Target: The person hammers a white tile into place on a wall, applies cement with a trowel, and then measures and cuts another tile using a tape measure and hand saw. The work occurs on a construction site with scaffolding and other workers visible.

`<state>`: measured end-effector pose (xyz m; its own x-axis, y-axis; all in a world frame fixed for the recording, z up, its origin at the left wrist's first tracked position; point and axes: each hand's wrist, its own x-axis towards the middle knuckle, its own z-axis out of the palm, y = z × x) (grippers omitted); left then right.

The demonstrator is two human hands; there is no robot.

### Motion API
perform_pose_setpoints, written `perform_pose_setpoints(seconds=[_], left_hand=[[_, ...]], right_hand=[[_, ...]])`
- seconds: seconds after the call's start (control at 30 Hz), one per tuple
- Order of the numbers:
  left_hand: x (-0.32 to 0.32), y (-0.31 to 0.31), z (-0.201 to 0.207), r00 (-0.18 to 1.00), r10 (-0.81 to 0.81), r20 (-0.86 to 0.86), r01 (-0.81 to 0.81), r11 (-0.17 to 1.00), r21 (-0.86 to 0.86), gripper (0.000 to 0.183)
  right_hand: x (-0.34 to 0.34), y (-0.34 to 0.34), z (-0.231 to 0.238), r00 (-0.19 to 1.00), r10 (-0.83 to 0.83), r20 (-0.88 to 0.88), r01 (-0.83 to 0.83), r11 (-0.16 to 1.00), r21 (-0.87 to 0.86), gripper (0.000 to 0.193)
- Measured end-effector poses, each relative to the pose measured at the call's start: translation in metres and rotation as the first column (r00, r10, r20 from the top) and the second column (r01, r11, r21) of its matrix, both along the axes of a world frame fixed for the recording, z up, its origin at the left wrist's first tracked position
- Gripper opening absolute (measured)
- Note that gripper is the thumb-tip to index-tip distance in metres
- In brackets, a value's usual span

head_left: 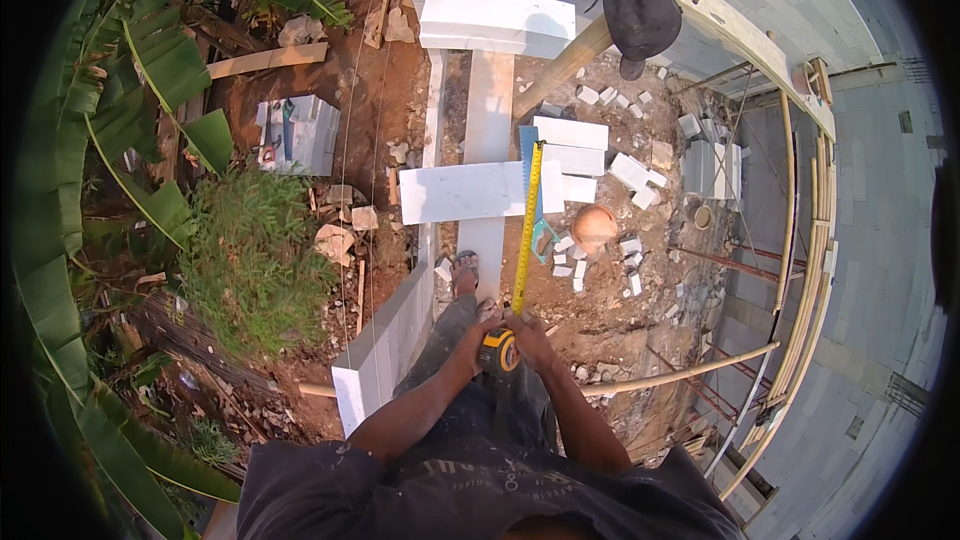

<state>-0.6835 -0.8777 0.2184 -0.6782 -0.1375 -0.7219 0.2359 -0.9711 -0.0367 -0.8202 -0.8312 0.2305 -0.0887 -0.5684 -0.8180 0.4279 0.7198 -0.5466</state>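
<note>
- Outdoor building site on my feed: banana leaves [165, 50] and red earth far left, grey block wall [870, 190] curving along the right.
- Left ground: pale block stack [318, 145] with a hand saw [287, 128] on top, likely parked there to keep it out of the dirt.
- Centre: long white block [465, 193] lies crosswise on a plank [490, 100], both ends overhanging. I'd guess the plank serves as a raised work surface.
- Left hand [478, 338]: fingers curled closed on the tape measure [499, 350], which sits just in front of the body, between both hands.
- Right hand [532, 340]: fingers closed round the case's other side. I read the two-handed hold as steadying the yellow blade [526, 250], which runs out past the block's right part.
- Second saw [539, 205] lies over the block alongside the blade, probably left within reach.
- Right of it: more white blocks [572, 133], then a round orange-brown thing [595, 228]; bowl or not, can't tell.
- Dark cap [642, 20] hung on a post, presumably to free the ground.
- Small bucket [703, 217] farther right; contents unreadable.
</note>
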Motion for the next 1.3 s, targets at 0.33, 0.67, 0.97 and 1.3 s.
perform_pose_setpoints(seconds=[0.33, 0.67, 0.97, 1.3], left_hand=[[0.01, -0.036, -0.034, 0.986, -0.023, 0.164, 0.006, 0.995, 0.101, 0.027], [-0.009, -0.09, -0.183, 0.981, 0.012, 0.195, -0.022, 0.999, 0.048, 0.032], [-0.044, -0.177, -0.287, 0.87, 0.448, 0.205, -0.433, 0.894, -0.114, 0.026], [-0.05, -0.191, -0.295, 0.884, 0.437, 0.168, -0.414, 0.897, -0.152, 0.023]], right_hand=[[0.009, -0.047, -0.059, 0.949, 0.198, -0.245, -0.221, 0.973, -0.069, 0.023], [-0.055, -0.108, -0.235, 0.925, 0.091, -0.369, -0.19, 0.952, -0.241, 0.04], [-0.198, 0.003, -0.449, 0.391, 0.353, -0.85, -0.047, 0.93, 0.365, 0.086], [-0.186, 0.036, -0.53, 0.907, -0.404, -0.116, 0.391, 0.912, -0.119, 0.044]])
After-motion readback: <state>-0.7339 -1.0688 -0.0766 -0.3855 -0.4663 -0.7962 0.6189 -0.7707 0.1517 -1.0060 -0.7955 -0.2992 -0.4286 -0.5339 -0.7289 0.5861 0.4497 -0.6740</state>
